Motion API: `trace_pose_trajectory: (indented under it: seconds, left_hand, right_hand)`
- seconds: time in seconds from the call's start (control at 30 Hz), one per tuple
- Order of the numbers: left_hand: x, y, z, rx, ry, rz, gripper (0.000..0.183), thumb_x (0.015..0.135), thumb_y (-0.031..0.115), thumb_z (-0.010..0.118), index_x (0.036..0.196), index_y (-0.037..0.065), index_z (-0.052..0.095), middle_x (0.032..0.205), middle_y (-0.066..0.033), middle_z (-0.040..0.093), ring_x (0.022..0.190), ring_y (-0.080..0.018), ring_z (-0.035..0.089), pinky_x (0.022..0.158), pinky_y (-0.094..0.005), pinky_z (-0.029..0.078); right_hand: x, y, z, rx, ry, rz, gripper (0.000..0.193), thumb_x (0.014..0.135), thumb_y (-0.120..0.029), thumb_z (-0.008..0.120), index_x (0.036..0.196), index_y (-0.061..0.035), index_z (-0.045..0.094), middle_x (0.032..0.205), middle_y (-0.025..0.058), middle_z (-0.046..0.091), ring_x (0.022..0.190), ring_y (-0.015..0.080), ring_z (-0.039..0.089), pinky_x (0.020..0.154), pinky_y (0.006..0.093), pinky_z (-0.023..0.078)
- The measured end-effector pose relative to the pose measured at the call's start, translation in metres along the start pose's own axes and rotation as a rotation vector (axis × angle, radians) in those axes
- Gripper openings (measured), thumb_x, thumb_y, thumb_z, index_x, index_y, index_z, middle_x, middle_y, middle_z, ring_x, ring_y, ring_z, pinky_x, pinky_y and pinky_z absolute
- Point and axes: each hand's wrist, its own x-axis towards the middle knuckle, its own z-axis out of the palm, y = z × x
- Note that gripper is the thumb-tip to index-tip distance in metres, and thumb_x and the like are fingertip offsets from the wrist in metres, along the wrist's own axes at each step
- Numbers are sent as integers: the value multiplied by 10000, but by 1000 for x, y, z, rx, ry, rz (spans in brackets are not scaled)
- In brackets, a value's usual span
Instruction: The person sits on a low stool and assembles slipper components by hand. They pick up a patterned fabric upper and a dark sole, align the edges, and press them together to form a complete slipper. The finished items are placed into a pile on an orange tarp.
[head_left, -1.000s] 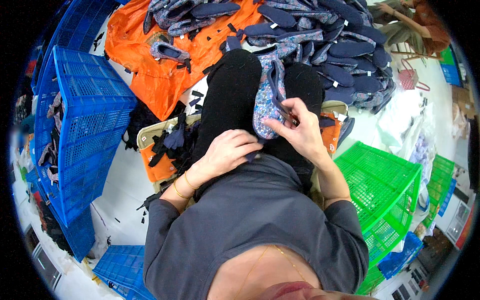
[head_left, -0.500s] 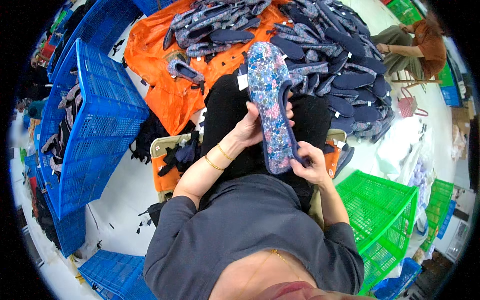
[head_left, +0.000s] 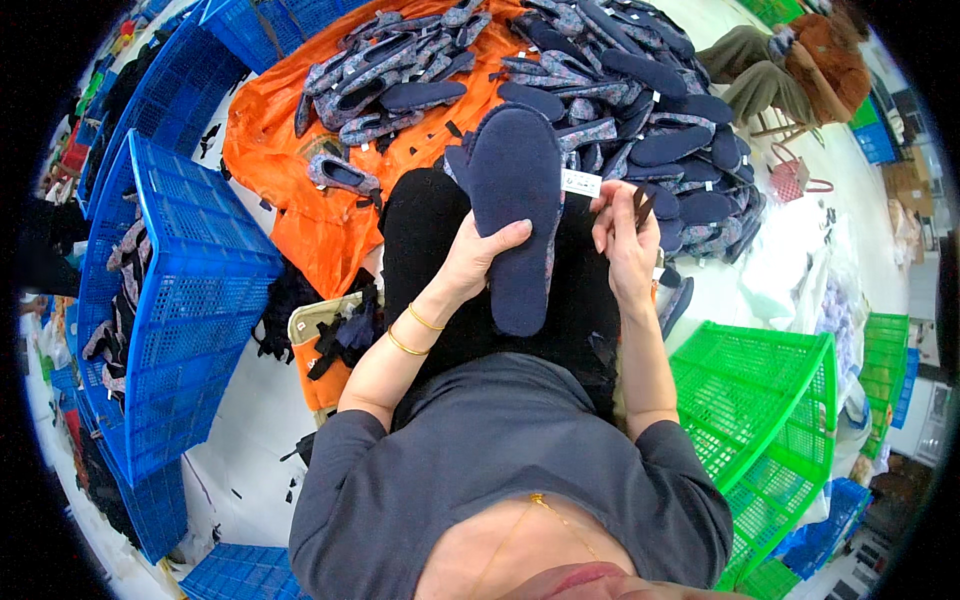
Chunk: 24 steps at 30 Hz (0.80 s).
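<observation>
My left hand (head_left: pixel 487 250) is closed round a slipper (head_left: pixel 517 190). Its plain navy sole faces up, with my thumb pressed flat on it and a sliver of floral fabric at the edge. A small white tag (head_left: pixel 580 182) sticks out from the slipper's right side. Just beyond the tag, my right hand (head_left: pixel 626 235) has its fingers bent together. A small, dark, narrow piece (head_left: pixel 643 207) shows at those fingers; its kind is unclear. The slipper is above my lap, over black trousers (head_left: pixel 425 215).
Ahead, many slippers (head_left: pixel 672 147) are heaped beside and on an orange sheet (head_left: pixel 265 150). Blue crates (head_left: pixel 205 300) stand at left, a green crate (head_left: pixel 750 400) at right. Dark scraps lie over an orange-and-beige container (head_left: pixel 318 370). Another person (head_left: pixel 790 75) sits at far right.
The slipper has been turned from its floral upper to its navy sole. My right hand has let go of the heel rim and moved up beside the white tag.
</observation>
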Motion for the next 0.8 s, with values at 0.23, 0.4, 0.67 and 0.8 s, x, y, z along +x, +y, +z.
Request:
trace_pose_trajectory:
  seconds: [0.23, 0.4, 0.67, 0.8]
  left_hand:
    - [-10, -16, 2, -23, 41, -40, 508, 836, 274, 724, 1221, 9, 526, 996, -93, 647, 855, -198, 654, 770, -336, 552]
    - [-6, -10, 1, 262, -41, -182, 485, 848, 263, 707, 1234, 12, 553, 1085, -68, 645, 937, -163, 625, 838, -325, 516]
    - [117, 158, -60, 361, 513, 741, 535, 944, 345, 586, 1338, 25, 418, 1226, -102, 582, 1153, -180, 547, 1026, -340, 406]
    - [78, 107, -40, 738, 155, 363, 369, 950, 221, 592, 1250, 16, 530, 1113, -61, 643, 1060, -151, 589, 968, -313, 444]
  right_hand:
    - [20, -13, 18, -62, -35, -39, 235, 944, -248, 623, 1006, -21, 613, 800, -38, 543, 547, -9, 400, 478, 161, 315]
    - [49, 0, 4, -483, 80, -183, 142, 837, -148, 744, 842, -36, 659, 774, -48, 603, 688, 27, 481, 619, 187, 412]
    - [9, -100, 3, 548, -65, -349, 154, 978, -129, 496, 1083, -25, 537, 811, 74, 558, 456, 48, 432, 376, 164, 282]
    - [-8, -131, 0, 1188, -281, -716, 140, 874, 28, 547, 978, -46, 490, 766, 64, 548, 659, 118, 586, 497, 217, 447]
